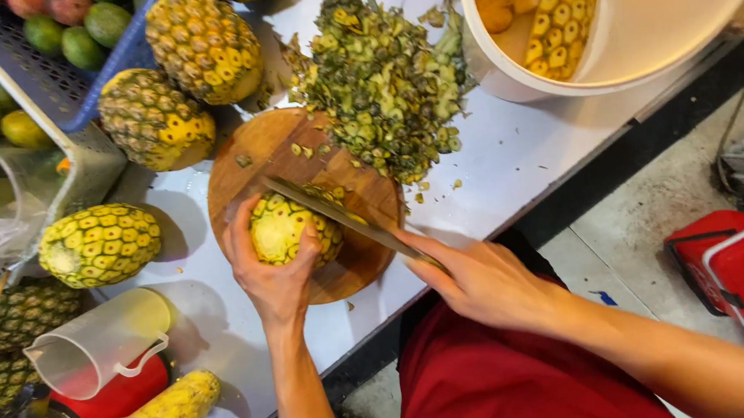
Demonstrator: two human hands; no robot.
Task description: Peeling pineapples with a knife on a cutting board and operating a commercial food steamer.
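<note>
Left hand (269, 269) grips a half-peeled pineapple (292, 228) on the round wooden board (341, 270) on the white surface (505, 160). Right hand (477, 280) is closed on a knife (338, 215), blade resting across the fruit. Peel pile (382, 81) sits behind the board.

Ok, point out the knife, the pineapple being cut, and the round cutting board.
knife (330, 209), head view, middle of the blade
pineapple (278, 227), head view, its scaly side left of the blade
cutting board (271, 146), head view, bare wood near the upper rim
</note>
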